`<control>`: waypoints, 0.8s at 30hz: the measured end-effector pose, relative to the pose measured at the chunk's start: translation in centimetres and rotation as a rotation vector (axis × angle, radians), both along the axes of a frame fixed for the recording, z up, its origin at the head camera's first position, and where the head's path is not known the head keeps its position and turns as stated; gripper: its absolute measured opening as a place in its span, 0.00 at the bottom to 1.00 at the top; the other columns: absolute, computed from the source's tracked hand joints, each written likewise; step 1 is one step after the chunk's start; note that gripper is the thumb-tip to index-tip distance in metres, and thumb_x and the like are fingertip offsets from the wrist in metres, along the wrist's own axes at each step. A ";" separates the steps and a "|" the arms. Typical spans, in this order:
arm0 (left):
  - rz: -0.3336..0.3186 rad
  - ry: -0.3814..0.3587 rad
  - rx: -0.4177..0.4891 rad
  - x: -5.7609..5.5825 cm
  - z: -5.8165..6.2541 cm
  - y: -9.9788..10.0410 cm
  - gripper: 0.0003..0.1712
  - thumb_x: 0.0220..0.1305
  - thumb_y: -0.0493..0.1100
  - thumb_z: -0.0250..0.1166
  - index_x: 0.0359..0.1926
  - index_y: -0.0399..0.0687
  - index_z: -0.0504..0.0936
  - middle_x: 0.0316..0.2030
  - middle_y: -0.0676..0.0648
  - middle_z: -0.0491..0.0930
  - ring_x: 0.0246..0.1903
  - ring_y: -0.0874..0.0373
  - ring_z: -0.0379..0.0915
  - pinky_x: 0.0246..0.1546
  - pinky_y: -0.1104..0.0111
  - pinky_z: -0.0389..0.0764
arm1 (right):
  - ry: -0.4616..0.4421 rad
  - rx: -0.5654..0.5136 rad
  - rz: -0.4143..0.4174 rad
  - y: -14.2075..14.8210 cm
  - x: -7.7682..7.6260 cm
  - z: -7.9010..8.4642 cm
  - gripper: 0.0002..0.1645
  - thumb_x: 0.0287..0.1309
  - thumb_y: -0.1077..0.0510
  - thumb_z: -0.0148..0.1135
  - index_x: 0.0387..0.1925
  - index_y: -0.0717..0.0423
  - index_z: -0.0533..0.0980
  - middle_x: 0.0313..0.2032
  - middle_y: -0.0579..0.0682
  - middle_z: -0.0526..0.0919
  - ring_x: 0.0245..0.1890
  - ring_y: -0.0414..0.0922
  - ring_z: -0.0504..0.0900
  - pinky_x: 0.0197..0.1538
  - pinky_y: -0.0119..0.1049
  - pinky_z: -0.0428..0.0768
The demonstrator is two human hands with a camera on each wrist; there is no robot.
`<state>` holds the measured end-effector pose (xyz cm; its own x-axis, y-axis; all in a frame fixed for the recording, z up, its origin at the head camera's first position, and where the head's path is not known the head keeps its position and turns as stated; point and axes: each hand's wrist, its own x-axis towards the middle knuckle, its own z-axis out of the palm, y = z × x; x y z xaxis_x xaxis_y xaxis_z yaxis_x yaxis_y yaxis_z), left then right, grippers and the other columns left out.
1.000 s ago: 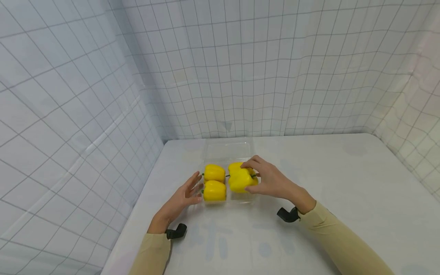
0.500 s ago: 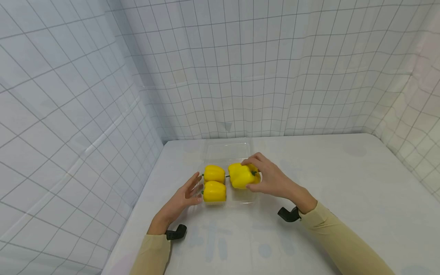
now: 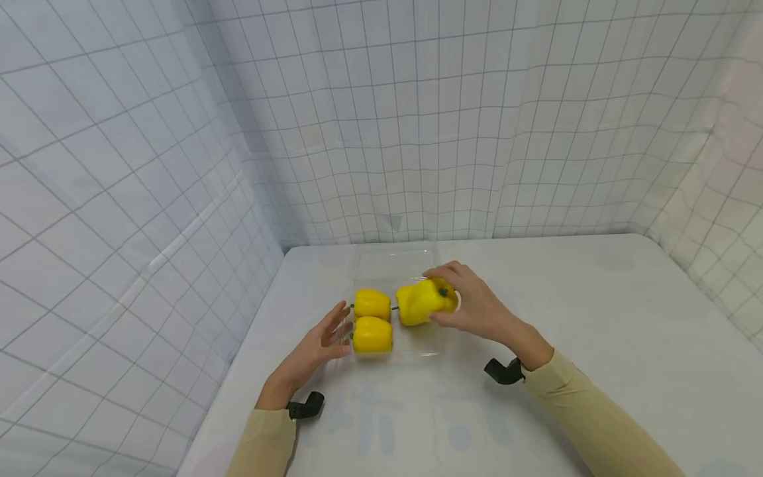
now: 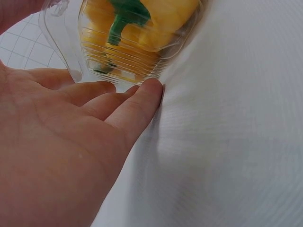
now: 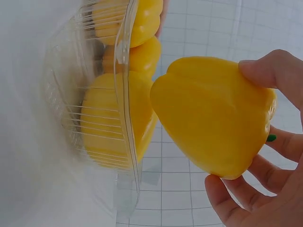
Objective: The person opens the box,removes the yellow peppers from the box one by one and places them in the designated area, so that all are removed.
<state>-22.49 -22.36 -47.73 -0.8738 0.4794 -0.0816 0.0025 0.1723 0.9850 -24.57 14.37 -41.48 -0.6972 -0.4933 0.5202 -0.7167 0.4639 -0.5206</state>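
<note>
My right hand (image 3: 473, 308) grips a yellow bell pepper (image 3: 422, 303) by its stem end, thumb on one side and fingers on the other. In the right wrist view this pepper (image 5: 215, 116) is above the rim of a clear plastic clamshell box (image 3: 417, 344). Two yellow bell peppers (image 3: 372, 334) lie in the box's left half, stems to the left. Another pepper (image 5: 104, 125) lies at the back right, mostly hidden in the head view. My left hand (image 3: 310, 348) is at the box's left side, fingers extended against or very close to its ribbed wall (image 4: 125, 68).
The box's lid (image 3: 395, 262) is folded back toward the rear of the white table (image 3: 566, 298). White grid-patterned curtains (image 3: 387, 132) hang behind and at both sides. A black wrist camera (image 3: 503, 371) is strapped to each wrist.
My right hand has moved slightly back and right with the pepper, which now covers most of the back right one. The left hand stays put at the box.
</note>
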 end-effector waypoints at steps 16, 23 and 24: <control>-0.008 0.006 0.000 0.1 -0.2 -0.1 0.55 0.67 0.44 0.68 0.82 0.61 0.39 0.80 0.53 0.41 0.77 0.50 0.43 0.72 0.52 0.56 | -0.010 -0.028 -0.051 0.7 -0.2 0.3 0.37 0.50 0.54 0.80 0.62 0.49 0.76 0.57 0.44 0.74 0.57 0.46 0.71 0.58 0.47 0.77; -0.012 0.024 -0.001 0.1 -0.1 0.0 0.55 0.68 0.43 0.67 0.82 0.60 0.38 0.80 0.52 0.41 0.77 0.50 0.44 0.72 0.53 0.57 | 0.013 -0.029 -0.085 1.2 -0.6 0.4 0.38 0.48 0.57 0.81 0.62 0.50 0.76 0.57 0.46 0.74 0.57 0.48 0.70 0.58 0.50 0.76; -0.013 0.027 -0.001 0.1 0.0 0.0 0.54 0.68 0.43 0.66 0.82 0.60 0.38 0.80 0.52 0.41 0.77 0.50 0.44 0.72 0.53 0.57 | 0.016 -0.030 -0.090 1.3 -0.6 0.5 0.38 0.48 0.57 0.81 0.61 0.49 0.76 0.57 0.46 0.73 0.57 0.48 0.70 0.58 0.49 0.76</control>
